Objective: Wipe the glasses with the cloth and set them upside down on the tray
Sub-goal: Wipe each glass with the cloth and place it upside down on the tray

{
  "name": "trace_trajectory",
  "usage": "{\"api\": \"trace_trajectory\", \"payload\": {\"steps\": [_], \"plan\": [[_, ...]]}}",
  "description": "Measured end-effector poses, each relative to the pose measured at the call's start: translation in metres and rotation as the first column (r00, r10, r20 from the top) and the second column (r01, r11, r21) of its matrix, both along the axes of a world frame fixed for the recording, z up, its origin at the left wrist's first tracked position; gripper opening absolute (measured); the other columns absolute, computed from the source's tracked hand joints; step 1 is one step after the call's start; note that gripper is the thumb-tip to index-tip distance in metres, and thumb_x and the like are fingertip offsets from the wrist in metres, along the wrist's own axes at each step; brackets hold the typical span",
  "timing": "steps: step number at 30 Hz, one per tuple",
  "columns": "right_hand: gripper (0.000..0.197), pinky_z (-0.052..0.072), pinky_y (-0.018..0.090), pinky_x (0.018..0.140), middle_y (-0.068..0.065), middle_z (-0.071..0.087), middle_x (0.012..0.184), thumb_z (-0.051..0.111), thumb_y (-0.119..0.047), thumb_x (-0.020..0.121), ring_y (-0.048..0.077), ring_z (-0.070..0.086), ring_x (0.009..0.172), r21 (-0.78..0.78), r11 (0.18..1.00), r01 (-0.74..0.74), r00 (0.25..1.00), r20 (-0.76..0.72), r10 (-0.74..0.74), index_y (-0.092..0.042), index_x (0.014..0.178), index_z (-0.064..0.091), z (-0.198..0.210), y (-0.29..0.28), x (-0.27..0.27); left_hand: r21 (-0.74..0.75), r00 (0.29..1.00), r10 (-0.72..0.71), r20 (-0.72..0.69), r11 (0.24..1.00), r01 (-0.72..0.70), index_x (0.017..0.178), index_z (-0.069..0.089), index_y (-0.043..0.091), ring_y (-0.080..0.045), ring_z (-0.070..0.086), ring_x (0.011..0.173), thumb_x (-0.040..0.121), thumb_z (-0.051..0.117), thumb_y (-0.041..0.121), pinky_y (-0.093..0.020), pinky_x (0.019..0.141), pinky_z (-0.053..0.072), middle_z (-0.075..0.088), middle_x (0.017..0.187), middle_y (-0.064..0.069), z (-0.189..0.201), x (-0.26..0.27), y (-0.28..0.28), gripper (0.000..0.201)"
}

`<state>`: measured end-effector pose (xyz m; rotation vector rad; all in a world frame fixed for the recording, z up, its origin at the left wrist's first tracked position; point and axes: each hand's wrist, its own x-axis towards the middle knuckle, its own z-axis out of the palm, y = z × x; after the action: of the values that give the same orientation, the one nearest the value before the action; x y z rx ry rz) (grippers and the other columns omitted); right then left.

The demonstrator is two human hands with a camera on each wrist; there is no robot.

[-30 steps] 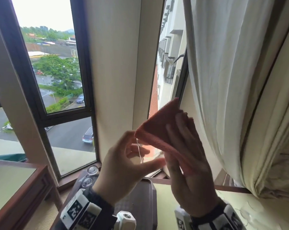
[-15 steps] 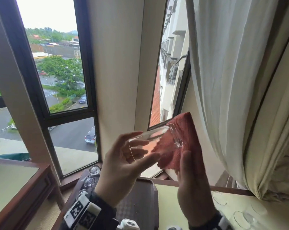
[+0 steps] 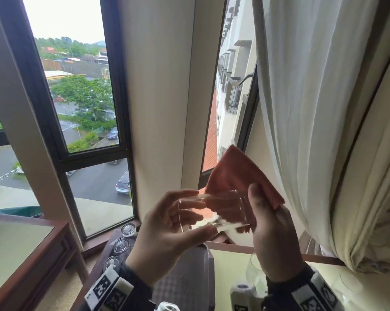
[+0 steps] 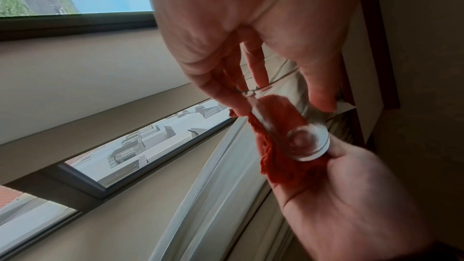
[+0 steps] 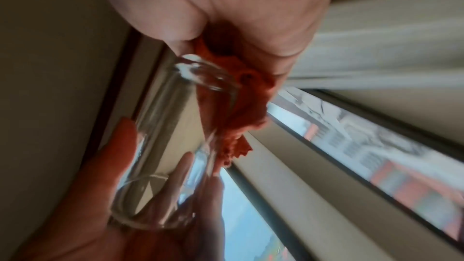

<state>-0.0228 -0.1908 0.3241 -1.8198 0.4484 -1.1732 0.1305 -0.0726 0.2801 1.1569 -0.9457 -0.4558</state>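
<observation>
A clear glass [image 3: 214, 212] lies on its side in the air between my two hands. My left hand [image 3: 198, 213] grips it near the open rim, thumb below and fingers above. My right hand [image 3: 256, 205] holds the red-orange cloth [image 3: 234, 176] round the glass's base end, thumb on the near side. The left wrist view shows the thick base of the glass [image 4: 301, 144] against the cloth [image 4: 281, 166]. In the right wrist view the glass [image 5: 160, 126] runs from the cloth [image 5: 233, 110] down to my left fingers [image 5: 125, 146]. The dark tray [image 3: 189, 281] lies below my hands.
Three glasses stand upside down along the tray's left side [image 3: 122, 244]. Another glass [image 3: 254, 274] stands on the pale table right of the tray. A white curtain [image 3: 312, 108] hangs close on the right. A wooden table [image 3: 32, 254] is at left, windows ahead.
The cloth was spread over the glass under my flat right hand. It has since slid toward the base end, so the glass shows lying sideways, and both hands have dropped lower.
</observation>
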Motion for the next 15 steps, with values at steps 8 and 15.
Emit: {"api": "trace_trajectory", "payload": {"steps": [8, 15], "plan": [[0.049, 0.033, 0.041, 0.121, 0.004, 0.033, 0.163, 0.039, -0.026, 0.107, 0.026, 0.031, 0.151, -0.325, 0.945, 0.029, 0.999, 0.028, -0.021, -0.023, 0.156, 0.036, -0.033, 0.026, 0.015, 0.011, 0.983, 0.168, -0.078, 0.986, -0.168, 0.126, 0.068, 0.02, -0.03, 0.077, 0.098, 0.062, 0.102, 0.034, -0.042, 0.088, 0.064, 0.079, 0.112, -0.007, 0.001, 0.003, -0.011, 0.074], [0.027, 0.057, 0.019, 0.08, -0.022, 0.075, 0.108, 0.043, -0.027, 0.106, -0.001, 0.071, 0.096, -0.18, 0.984, 0.004, 0.996, 0.084, 0.011, -0.025, 0.117, 0.068, 0.008, -0.007, 0.012, 0.006, 0.997, 0.076, -0.012, 0.997, -0.076, 0.126, 0.065, 0.017, -0.027, 0.076, 0.097, 0.061, 0.099, 0.035, -0.034, 0.09, 0.061, 0.078, 0.115, -0.009, 0.003, -0.004, -0.008, 0.076]]}}
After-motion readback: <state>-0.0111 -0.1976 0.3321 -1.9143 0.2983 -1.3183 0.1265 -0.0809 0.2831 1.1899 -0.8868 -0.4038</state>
